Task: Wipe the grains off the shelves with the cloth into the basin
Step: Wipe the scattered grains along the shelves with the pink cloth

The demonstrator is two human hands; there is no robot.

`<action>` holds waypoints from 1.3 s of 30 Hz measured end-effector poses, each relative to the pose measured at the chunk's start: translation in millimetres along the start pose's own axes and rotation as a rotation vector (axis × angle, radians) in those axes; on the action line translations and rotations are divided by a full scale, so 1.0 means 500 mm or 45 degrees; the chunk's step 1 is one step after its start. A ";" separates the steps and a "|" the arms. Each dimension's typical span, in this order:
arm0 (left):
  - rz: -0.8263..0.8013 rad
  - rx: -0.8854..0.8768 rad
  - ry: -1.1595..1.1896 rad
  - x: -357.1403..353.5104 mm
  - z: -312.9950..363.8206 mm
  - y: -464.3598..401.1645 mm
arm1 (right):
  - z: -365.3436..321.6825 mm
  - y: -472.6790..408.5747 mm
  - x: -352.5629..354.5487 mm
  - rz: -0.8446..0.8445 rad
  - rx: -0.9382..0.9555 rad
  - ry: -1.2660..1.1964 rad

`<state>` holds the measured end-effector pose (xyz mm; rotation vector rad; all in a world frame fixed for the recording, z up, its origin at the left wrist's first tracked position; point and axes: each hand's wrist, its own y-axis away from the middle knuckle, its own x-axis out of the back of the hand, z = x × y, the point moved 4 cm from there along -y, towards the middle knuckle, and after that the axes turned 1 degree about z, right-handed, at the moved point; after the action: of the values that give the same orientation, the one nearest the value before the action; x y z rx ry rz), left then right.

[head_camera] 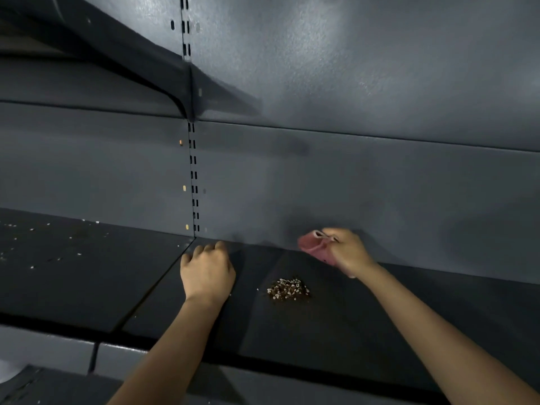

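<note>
Gripping pink cloth (314,245) in my right hand (347,252), far on dark grey shelf (380,331) by back wall (380,185). Left hand (206,273) curled, holding nothing, knuckles down near seam. Grains (288,290) piled btwn hands; stray bits on left shelf (73,273).

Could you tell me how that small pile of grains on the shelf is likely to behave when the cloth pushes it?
The pile of grains is loose, separate bits, so it will probably spread rather than slide as one. Strays already dot the left shelf, suggesting some escape. The pink cloth, bunched in the right hand, looks soft and may ride over some.
</note>
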<state>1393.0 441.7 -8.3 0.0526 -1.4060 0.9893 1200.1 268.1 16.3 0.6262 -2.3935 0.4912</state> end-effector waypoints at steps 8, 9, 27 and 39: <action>-0.034 -0.005 0.070 -0.002 0.010 0.011 | 0.045 0.064 -0.045 0.035 -0.153 0.609; -0.039 -0.001 0.086 -0.001 0.010 0.013 | 0.037 0.062 -0.057 0.054 -0.144 0.583; -0.124 -0.131 0.131 0.047 -0.073 0.005 | -0.138 0.123 -0.245 0.169 -0.248 0.399; -0.168 -0.262 0.204 0.063 -0.145 0.008 | -0.162 0.128 -0.199 0.459 -0.302 0.162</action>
<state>1443.0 502.5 -1.3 -0.0841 -1.3319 0.7207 1272.6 390.7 0.9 0.0554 -2.4000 0.3728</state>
